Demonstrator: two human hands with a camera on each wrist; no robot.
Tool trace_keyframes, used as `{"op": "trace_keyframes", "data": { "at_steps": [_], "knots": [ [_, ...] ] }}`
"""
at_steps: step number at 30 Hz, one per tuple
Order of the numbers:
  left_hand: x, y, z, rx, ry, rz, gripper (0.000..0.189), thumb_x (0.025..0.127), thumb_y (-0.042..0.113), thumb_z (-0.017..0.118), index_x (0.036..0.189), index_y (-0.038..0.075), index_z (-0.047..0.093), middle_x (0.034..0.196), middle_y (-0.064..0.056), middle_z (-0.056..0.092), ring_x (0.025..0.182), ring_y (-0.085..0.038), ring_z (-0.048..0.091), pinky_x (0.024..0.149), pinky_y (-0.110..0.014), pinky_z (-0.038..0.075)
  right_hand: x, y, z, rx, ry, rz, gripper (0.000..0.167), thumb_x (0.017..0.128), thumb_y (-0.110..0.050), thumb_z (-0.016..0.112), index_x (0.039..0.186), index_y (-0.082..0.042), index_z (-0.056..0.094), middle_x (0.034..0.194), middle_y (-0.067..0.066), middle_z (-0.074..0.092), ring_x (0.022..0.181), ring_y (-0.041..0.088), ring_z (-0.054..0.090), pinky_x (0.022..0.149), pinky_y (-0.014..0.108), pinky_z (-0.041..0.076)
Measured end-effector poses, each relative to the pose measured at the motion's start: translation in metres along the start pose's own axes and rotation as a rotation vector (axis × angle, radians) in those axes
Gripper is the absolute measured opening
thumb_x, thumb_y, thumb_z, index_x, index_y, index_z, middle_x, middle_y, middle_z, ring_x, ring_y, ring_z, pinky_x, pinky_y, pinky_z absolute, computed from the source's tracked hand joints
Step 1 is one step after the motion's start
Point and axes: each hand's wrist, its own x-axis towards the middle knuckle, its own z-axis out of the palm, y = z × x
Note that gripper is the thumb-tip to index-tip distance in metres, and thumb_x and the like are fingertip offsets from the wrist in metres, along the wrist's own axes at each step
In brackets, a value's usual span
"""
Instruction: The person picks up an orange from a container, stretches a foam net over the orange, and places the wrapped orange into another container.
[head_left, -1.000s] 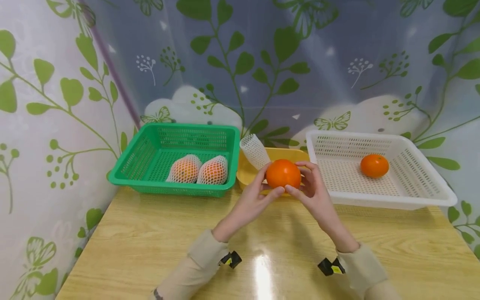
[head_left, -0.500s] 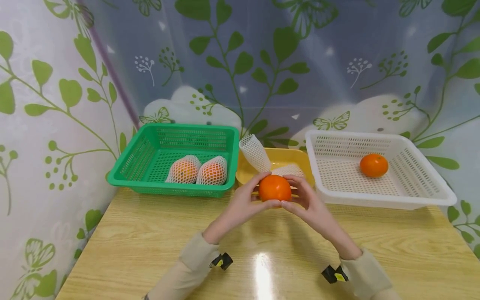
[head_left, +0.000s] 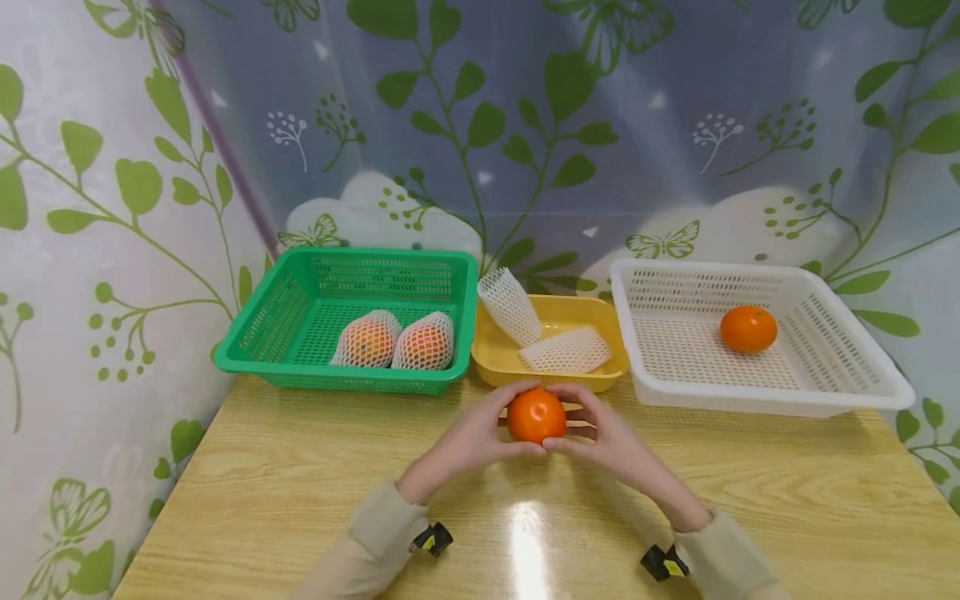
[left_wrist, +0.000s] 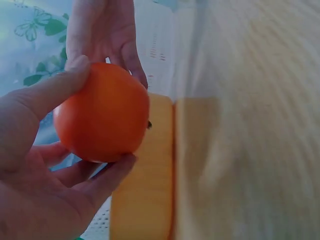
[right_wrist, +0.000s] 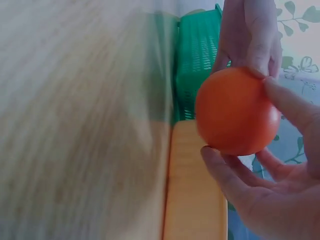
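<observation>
Both hands hold a round, smooth orange fruit point(head_left: 536, 415) over the table, just in front of the yellow basket. My left hand point(head_left: 470, 435) cups its left side, thumb and fingertips pressed to the skin. From the right, my right hand point(head_left: 603, 429) grips it the same way. The thumbs meet at the near side of the fruit. A small dark spot shows at the fruit's edge in the left wrist view. Two white foam net sleeves, one leaning point(head_left: 510, 307) and one lying flat point(head_left: 567, 350), are in the yellow basket point(head_left: 495, 372).
A green basket point(head_left: 341, 375) on the left holds two net-wrapped fruits point(head_left: 424, 343). The white basket point(head_left: 772, 398) on the right contains one bare orange fruit point(head_left: 748, 329). A patterned curtain point(head_left: 525, 125) hangs behind the wooden table point(head_left: 277, 467).
Both hands have drawn the orange fruit from over the yellow basket toward the body and slightly left. The flat foam net sleeve, mostly hidden before, now shows. The baskets have stayed put.
</observation>
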Motion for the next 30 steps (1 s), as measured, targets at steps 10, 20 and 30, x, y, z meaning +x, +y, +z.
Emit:
{"op": "trace_keyframes", "data": {
  "at_steps": [10, 20, 30],
  "knots": [
    [-0.009, -0.013, 0.01, 0.095, -0.046, -0.015, 0.08, 0.084, 0.026, 0.085, 0.151, 0.01, 0.044, 0.148, -0.01, 0.053, 0.13, -0.029, 0.055, 0.109, -0.049, 0.045, -0.002, 0.004, 0.012, -0.061, -0.057, 0.018, 0.065, 0.088, -0.017, 0.081, 0.142, -0.005, 0.047, 0.14, 0.025, 0.053, 0.115, 0.039, 0.061, 0.095, 0.046, 0.057],
    [-0.012, -0.018, 0.01, 0.071, -0.091, -0.036, 0.082, 0.086, 0.035, 0.083, 0.153, 0.013, 0.041, 0.148, -0.007, 0.052, 0.128, -0.025, 0.055, 0.108, -0.046, 0.046, -0.002, 0.004, 0.014, -0.055, -0.082, 0.038, 0.063, 0.091, -0.02, 0.078, 0.143, -0.005, 0.046, 0.142, 0.022, 0.052, 0.119, 0.04, 0.059, 0.096, 0.042, 0.056],
    [-0.015, -0.015, 0.007, 0.089, -0.109, -0.058, 0.081, 0.088, 0.038, 0.08, 0.154, 0.014, 0.04, 0.152, -0.006, 0.049, 0.132, -0.025, 0.052, 0.11, -0.047, 0.044, 0.004, 0.0, 0.007, -0.083, -0.051, 0.022, 0.05, 0.097, -0.02, 0.071, 0.139, -0.001, 0.052, 0.139, 0.022, 0.056, 0.117, 0.04, 0.062, 0.095, 0.047, 0.056]
  ]
}}
